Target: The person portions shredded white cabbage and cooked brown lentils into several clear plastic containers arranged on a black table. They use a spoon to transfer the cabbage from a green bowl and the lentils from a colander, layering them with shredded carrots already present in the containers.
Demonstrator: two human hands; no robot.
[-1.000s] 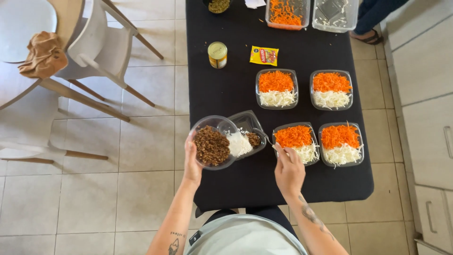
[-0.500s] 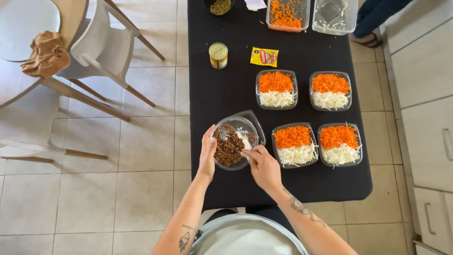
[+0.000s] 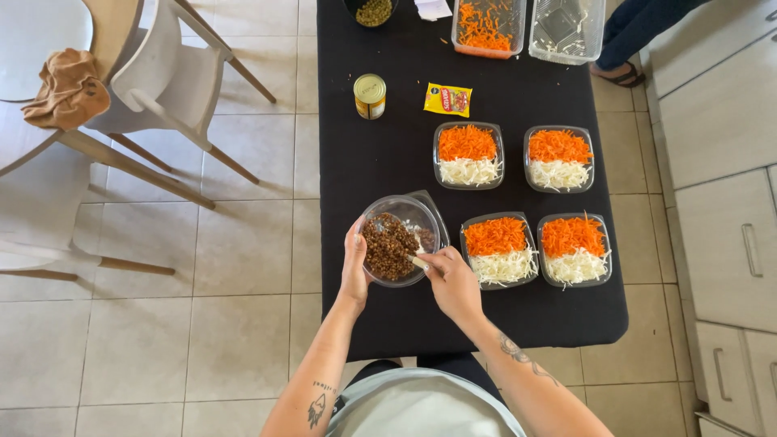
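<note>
Spillage is the risk we see first: the clear round glass bowl of brown cooked lentils (image 3: pixel 394 245) is tipped over the clear rectangular plastic container (image 3: pixel 426 226) lying under it, and if the tilt grows or the scraping comes too hard, lentils could slide past that container's rim onto the black-covered bench (image 3: pixel 388 154). A slip of the bowl's smooth wall would do the same.

Our left hand (image 3: pixel 354 267) wraps the bowl's near-left rim, fingers curled closed on the glass, so that grip is clamped on the bowl. Our right hand (image 3: pixel 450 279) is closed around a small pale utensil (image 3: pixel 418 261) whose tip reaches into the lentils; what kind of utensil it is we cannot tell.

Just to the right of the right grip sit two clear trays of orange grated carrot and white shredded cabbage (image 3: pixel 499 249) and (image 3: pixel 574 248); beyond them, farther from us, stand two more (image 3: pixel 468 154), (image 3: pixel 558 158). Well ahead of the left grip stand a small yellow tin can (image 3: pixel 370 95) and a yellow sachet (image 3: pixel 447 99).
</note>
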